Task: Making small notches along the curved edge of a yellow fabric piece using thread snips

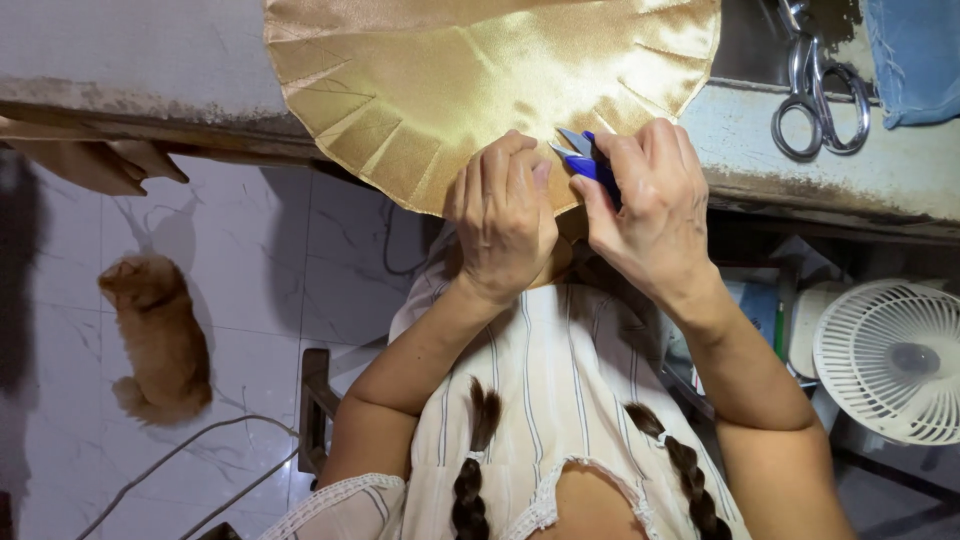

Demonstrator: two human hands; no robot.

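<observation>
Left hand [503, 215] pinching the near hem of round pleated gold satin cloth [480, 80] on worn surface [800, 130]; right hand [645, 200] gripping small blue-handled thread snips [585, 158] at that edge; steel scissors [820, 95] nearby.

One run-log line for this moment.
left hand: pinching gold satin piece edge | right hand: holding blue thread snips at edge | steel scissors: idle on table

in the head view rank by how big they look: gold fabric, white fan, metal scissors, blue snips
1. gold fabric, largest by far, partly cut off at the top.
2. white fan, though cut off at the right edge.
3. metal scissors.
4. blue snips, smallest, mostly hidden in the right hand.
</observation>
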